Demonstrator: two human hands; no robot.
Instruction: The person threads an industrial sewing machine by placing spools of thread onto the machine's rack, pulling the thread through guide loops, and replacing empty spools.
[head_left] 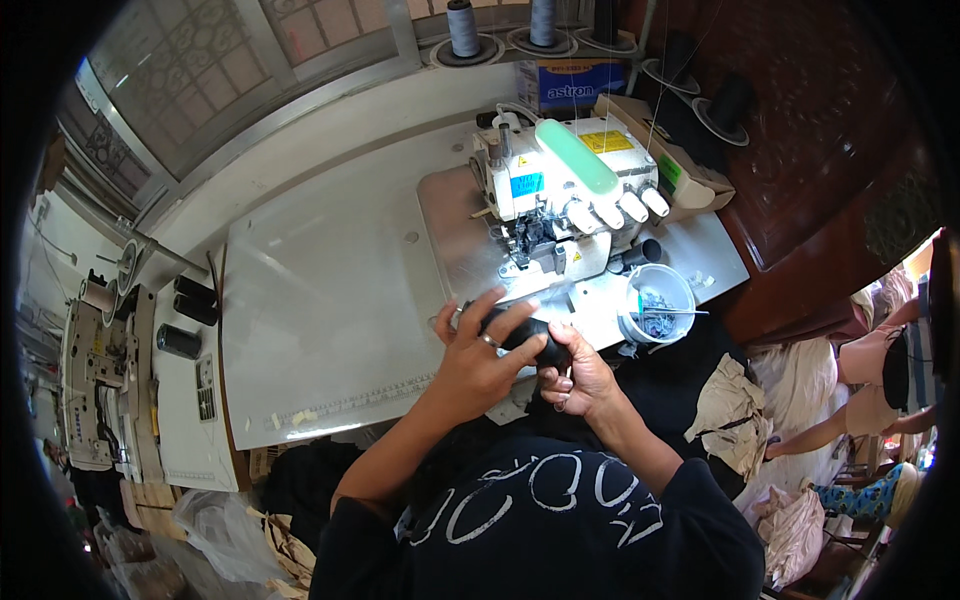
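Between my two hands is a black spool of thread (pixel 552 350), held at the table's front edge just before the overlock sewing machine (pixel 517 188). My left hand (pixel 475 368), a ring on one finger, wraps over the spool from the left with its fingers somewhat spread. From the other side my right hand (pixel 582 378) grips the spool's right end, thumb on top and fingers curled. The machine's lamp lights its needle area (pixel 540 258), a little beyond my fingers. Part of the spool is hidden under my left fingers.
A clear tub (pixel 683 290) of fabric scraps stands right of my hands, with a dark spool (pixel 641 254) behind it. The white tabletop (pixel 320 300) stretches left. Thread cones (pixel 462 30) stand at the back. Another sewing machine (pixel 92 370) is far left; a person's legs (pixel 865 375) show right.
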